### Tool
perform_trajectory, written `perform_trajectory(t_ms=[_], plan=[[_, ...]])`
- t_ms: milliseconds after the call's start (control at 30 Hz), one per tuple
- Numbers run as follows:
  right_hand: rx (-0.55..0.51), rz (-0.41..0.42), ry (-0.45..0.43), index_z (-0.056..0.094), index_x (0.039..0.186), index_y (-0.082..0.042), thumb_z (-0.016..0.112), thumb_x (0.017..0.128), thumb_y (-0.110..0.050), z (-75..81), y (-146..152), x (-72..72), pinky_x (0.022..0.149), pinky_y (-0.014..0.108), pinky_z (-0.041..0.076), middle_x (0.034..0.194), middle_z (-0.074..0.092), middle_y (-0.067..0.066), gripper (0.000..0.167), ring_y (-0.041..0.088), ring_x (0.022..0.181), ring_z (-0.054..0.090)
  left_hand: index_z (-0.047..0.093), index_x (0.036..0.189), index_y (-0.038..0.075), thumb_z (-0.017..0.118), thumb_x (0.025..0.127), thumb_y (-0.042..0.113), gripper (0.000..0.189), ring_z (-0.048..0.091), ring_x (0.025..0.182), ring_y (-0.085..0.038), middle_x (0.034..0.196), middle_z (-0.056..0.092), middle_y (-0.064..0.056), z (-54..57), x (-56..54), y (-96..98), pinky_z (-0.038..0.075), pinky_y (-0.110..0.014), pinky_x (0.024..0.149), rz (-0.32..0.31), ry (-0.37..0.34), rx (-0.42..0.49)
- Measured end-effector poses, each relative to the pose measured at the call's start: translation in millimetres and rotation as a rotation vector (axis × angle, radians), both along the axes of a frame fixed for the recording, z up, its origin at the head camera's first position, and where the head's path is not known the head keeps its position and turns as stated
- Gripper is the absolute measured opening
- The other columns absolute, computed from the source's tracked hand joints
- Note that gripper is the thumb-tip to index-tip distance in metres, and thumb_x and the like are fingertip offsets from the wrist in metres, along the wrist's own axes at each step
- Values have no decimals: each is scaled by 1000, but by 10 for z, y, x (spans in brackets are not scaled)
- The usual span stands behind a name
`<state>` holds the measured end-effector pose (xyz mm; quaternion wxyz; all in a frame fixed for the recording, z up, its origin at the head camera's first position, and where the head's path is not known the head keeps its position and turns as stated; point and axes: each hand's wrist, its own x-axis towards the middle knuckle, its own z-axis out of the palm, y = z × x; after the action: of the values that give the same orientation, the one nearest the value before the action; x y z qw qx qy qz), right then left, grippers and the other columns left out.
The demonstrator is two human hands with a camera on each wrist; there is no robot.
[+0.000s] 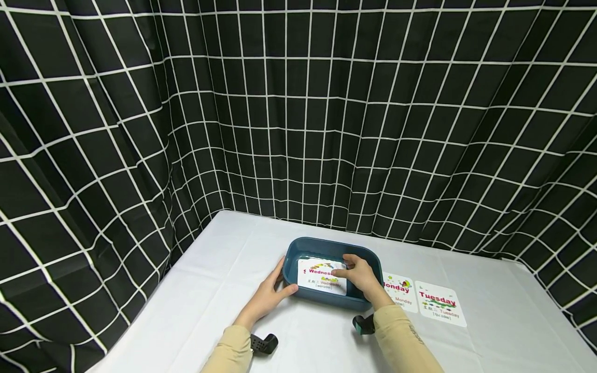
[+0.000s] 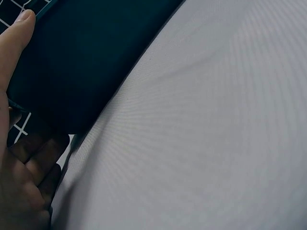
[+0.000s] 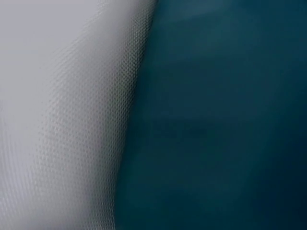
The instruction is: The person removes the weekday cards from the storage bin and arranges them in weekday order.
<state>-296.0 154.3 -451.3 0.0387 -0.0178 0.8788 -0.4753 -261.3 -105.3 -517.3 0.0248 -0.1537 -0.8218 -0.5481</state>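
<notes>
A dark blue plastic bin (image 1: 322, 299) stands on the table. Inside it lies a white card printed "Wednesday" (image 1: 322, 282), overlapping another card whose red letter peeks out at its left. My left hand (image 1: 268, 295) holds the bin's left end, thumb on the front rim and fingers along the end wall; the left wrist view shows the thumb (image 2: 21, 36) at the rim. Reaching over the bin's right part, my right hand (image 1: 361, 277) pinches the Wednesday card by its right side, thumb on the printed face. Only the bin's wall (image 3: 206, 120) and tablecloth show in the right wrist view.
To the right of the bin lie a "Monday" card (image 1: 402, 300), partly hidden by the bin and right arm, and a "Tuesday" card (image 1: 440, 304). A white cloth (image 1: 210, 274) covers the table. Black curtains with white grid lines (image 1: 298, 114) stand behind and at both sides.
</notes>
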Motion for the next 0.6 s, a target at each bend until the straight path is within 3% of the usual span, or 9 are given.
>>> perform_trajectory(t_ms=[600], plan=[[57,-14,-11,44,129,12,79,74,-18,-69,-54,-57,95,51,38,125,48,31,71,41,116,45,17,149,24,69,84,35,84,41,125,-29,147,30,-11,-29,-17,12,22,-53,105,-2,12,35]])
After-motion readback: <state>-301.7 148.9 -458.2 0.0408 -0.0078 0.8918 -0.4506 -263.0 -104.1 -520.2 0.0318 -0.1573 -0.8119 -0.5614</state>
